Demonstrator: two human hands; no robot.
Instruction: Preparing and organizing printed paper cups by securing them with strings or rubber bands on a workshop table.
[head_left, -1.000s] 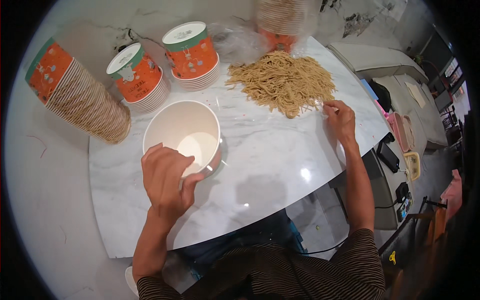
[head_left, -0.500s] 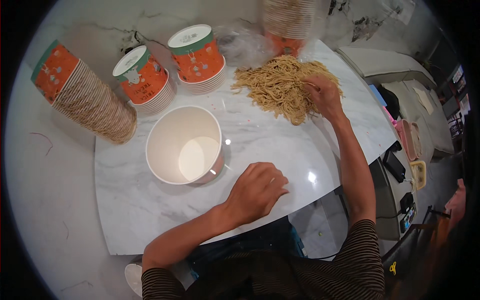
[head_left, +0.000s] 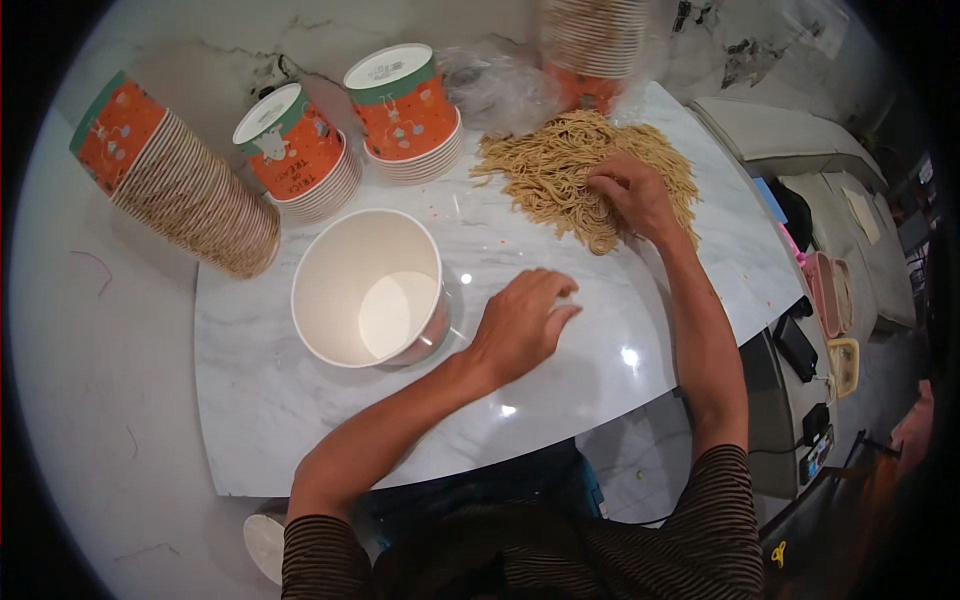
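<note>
A loose heap of tan noodle-like strands point(head_left: 560, 165) lies on the far right part of the marble-patterned table point(head_left: 560, 375). Over the heap's right side is my right hand point(head_left: 638, 200), its thumb and fingertips pinched together at some strands. Nearer to me, my left hand point(head_left: 525, 325) hovers with nothing in it, thumb apart from the curled fingers. To its left a large white-lined paper bucket point(head_left: 345, 285) stands with its mouth tilted toward me; a bare inside and pale round bottom show.
Two short stacks of upturned orange-and-green paper buckets point(head_left: 295, 155) stand behind the large one. A long stack of buckets point(head_left: 190, 190) leans at the left. Crumpled clear plastic point(head_left: 500, 90) and another tall stack point(head_left: 592, 50) are at the back. A grey sofa point(head_left: 790, 145) is on the right.
My left hand has moved away from me, with its thumb spreading. My right hand has shifted slightly left over the strands. The whole view has shifted a little.
</note>
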